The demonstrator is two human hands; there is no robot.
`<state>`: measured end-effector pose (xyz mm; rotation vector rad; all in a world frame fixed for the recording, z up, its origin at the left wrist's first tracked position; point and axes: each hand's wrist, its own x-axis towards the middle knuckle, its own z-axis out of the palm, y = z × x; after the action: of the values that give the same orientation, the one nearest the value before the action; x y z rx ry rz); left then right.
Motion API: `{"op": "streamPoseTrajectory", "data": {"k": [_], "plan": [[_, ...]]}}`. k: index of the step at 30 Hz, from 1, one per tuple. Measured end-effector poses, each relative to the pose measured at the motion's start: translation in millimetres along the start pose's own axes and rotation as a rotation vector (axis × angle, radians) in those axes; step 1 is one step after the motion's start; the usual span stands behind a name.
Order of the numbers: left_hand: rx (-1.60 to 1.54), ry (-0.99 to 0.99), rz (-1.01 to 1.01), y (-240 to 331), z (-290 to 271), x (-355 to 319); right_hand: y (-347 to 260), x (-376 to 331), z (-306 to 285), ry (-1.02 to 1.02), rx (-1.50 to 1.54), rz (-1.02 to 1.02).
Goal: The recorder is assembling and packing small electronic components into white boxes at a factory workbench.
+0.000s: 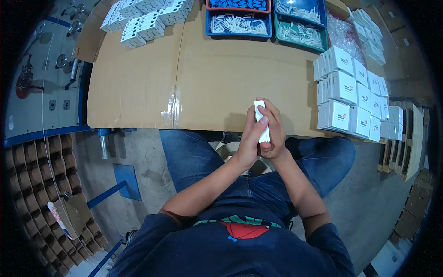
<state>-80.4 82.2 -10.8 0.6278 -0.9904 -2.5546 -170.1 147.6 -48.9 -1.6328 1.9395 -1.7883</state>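
Note:
A slim white plastic case (265,137), seen nearly edge-on, is held upright between my two hands just over the table's near edge. My left hand (249,141) closes on it from the left, with the thumb lying across it. From the right, my right hand (275,138) wraps round its far and side edges. The fingers hide most of its faces. In shape and colour it resembles the white square cases (340,114) stacked in rows at the table's right edge.
The cardboard-covered table (134,83) spreads before me. At the back stand a blue tray (237,35) of small white parts, a green tray (302,45) with similar pieces, and white switch-like blocks (143,28). Bubble wrap (344,37) and a wooden pallet (410,138) are at right.

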Motion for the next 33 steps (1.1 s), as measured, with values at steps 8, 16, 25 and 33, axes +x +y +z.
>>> {"op": "streamPoseTrajectory", "data": {"k": [8,16,25,33], "plan": [[-0.015,0.027,0.002,-3.0,-0.2,0.3,-1.4,0.0,0.6,0.010,0.051,0.020],[0.211,0.052,0.118,4.1,-19.1,10.7,-13.0,11.4,-3.7,-0.112,0.134,0.173],[0.498,0.111,0.472,-8.4,-36.5,22.7,-13.3,4.9,-4.5,-0.231,0.469,0.544],[0.072,0.138,-0.317,28.8,-13.9,12.6,-14.2,16.6,-17.1,-0.190,0.086,0.325]]}}
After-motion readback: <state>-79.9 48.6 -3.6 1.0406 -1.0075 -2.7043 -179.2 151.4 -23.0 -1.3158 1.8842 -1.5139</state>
